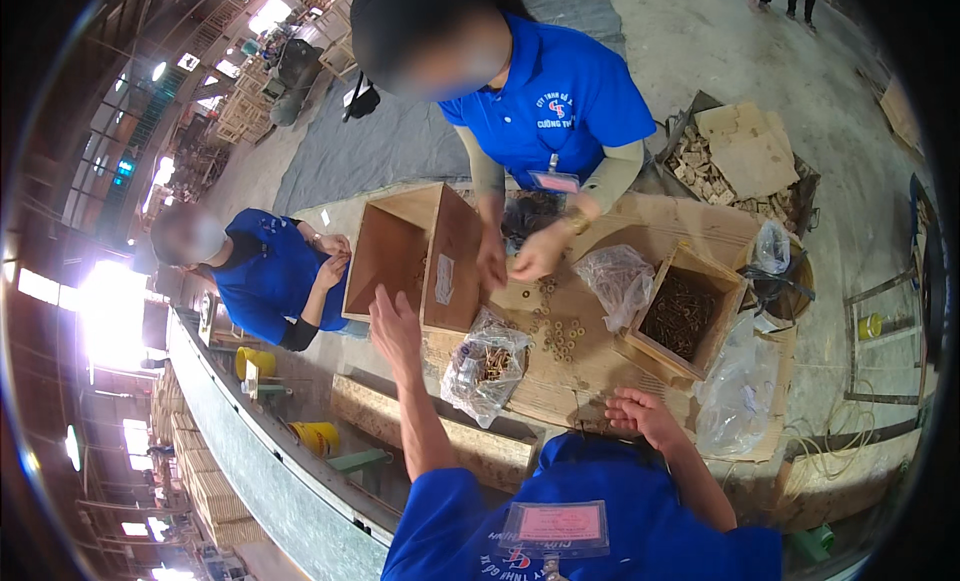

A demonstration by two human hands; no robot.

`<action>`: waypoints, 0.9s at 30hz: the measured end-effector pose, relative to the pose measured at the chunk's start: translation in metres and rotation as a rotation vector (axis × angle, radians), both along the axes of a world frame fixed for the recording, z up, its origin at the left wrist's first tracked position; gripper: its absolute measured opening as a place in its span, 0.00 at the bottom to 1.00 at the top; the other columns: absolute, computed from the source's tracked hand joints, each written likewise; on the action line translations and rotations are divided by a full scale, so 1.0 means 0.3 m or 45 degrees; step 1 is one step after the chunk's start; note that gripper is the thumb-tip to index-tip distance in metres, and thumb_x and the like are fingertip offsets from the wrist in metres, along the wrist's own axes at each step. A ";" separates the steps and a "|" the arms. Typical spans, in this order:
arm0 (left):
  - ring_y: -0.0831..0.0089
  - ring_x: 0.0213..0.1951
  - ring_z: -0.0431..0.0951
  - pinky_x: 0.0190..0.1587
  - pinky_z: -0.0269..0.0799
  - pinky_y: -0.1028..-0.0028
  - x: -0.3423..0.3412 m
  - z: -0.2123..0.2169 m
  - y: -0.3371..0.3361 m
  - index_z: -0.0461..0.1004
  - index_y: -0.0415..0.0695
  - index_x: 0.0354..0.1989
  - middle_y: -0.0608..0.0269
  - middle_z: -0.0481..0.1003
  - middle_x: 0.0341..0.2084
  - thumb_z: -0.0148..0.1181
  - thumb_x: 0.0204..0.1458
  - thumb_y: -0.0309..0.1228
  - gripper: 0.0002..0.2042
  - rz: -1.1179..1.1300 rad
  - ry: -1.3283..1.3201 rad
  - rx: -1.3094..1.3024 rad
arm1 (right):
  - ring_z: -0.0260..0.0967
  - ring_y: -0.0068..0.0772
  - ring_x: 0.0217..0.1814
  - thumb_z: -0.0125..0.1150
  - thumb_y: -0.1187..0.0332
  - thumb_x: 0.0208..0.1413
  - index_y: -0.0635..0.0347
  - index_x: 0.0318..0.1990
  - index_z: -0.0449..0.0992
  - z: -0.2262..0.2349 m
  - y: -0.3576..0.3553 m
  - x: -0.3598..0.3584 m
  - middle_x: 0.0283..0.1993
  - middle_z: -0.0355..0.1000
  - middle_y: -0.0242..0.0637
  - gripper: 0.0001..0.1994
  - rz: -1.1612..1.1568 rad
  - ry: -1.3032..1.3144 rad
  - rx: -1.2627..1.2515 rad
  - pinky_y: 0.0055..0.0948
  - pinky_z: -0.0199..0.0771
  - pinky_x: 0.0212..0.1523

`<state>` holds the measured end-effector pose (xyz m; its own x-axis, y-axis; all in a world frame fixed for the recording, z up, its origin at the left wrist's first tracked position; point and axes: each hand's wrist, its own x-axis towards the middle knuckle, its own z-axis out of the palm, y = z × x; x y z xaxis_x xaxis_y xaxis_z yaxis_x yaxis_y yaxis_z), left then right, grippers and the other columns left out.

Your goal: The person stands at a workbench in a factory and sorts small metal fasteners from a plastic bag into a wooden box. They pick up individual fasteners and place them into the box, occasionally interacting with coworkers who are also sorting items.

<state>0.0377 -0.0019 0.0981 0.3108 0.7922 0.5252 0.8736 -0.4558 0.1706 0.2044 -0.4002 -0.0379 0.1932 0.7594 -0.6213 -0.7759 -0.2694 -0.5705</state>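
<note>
Currently we are reaching our left hand (393,326), open, to the wooden box (420,256); right hand (643,416), loosely curled, is resting on the bench (570,381) near washers (562,336). Steadying the box first seems wise.

Inside of the tilted wooden box (410,256) unseen, small pieces (560,333) on the worktable too tiny to identify.

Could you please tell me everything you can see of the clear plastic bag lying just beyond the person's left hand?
The clear plastic bag is crumpled and slumped on the wooden table, beside the open wooden box. Through it show brass-coloured screws or similar small fittings, heaped at its middle. Its top looks loosely open. The left hand reaches past its left side toward the box; whether it touches the bag cannot be told. Small wooden rings lie to its right.
</note>
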 end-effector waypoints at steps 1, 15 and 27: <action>0.51 0.30 0.76 0.32 0.70 0.59 0.007 -0.036 -0.056 0.73 0.40 0.46 0.49 0.74 0.30 0.55 0.58 0.32 0.11 -0.053 -0.137 0.046 | 0.72 0.39 0.56 0.47 0.70 0.67 0.72 0.61 0.63 0.007 -0.014 -0.013 0.59 0.68 0.50 0.19 -0.038 -0.015 -0.017 0.31 0.77 0.52; 0.51 0.30 0.79 0.31 0.72 0.59 -0.115 -0.421 -0.441 0.79 0.46 0.38 0.52 0.79 0.28 0.55 0.57 0.44 0.14 -0.165 0.672 -0.752 | 0.75 0.29 0.43 0.51 0.67 0.65 0.63 0.50 0.72 -0.006 0.003 -0.066 0.44 0.74 0.39 0.12 0.004 0.076 0.023 0.29 0.79 0.46; 0.60 0.43 0.79 0.57 0.69 0.67 -0.102 -0.391 -0.342 0.77 0.45 0.52 0.56 0.80 0.44 0.61 0.50 0.51 0.26 -0.642 0.726 -0.623 | 0.74 0.29 0.46 0.48 0.61 0.68 0.61 0.45 0.71 -0.028 -0.001 -0.086 0.52 0.72 0.37 0.12 -0.019 -0.111 0.120 0.31 0.78 0.46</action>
<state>0.0072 -0.1046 -0.0193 0.7912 0.5861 -0.1748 0.6014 -0.7974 0.0484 0.1787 -0.4005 -0.0461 0.2551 0.8103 -0.5276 -0.7259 -0.2000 -0.6581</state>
